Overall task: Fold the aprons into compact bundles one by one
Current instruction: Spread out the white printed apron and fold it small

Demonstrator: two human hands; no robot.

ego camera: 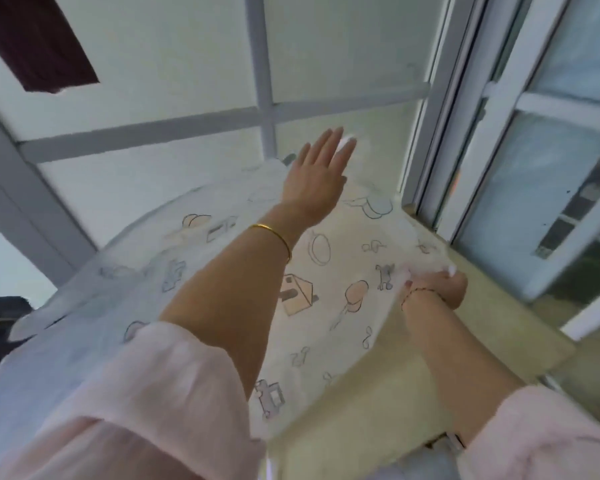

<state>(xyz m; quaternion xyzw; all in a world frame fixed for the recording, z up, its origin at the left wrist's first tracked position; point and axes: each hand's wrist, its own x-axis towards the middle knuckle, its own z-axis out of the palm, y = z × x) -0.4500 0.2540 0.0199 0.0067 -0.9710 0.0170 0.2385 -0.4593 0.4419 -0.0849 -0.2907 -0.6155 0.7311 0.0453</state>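
Far left, a dark cloth [0, 327] sits at the frame edge, partly under the apron's pale blue side; can't tell what it is. Upper left, a maroon fabric [39, 39] hangs on the wall.

Centre: printed apron [222, 271] w/ house & pan motifs, spread mostly flat on the surface [378, 393], long axis running from near the body away toward the far wall. Left hand [317, 178] is out over the apron's far end, fingers straight & together, palm down, holding nothing; blurred, so can't tell if it presses the cloth or hovers just above. Gold bangle [274, 235] on that wrist.

Right: right hand [437, 285] pinches the apron's right edge, fingers curled on the fabric, at about mid-length, beside the window frame [465, 150].

Judgement: apron is being flattened, no fold visible yet. The cloth lies left of the right hand, so a fold would prob. carry that pinched edge leftward across the long axis, w/ the left hand nearer the far end to pin it.
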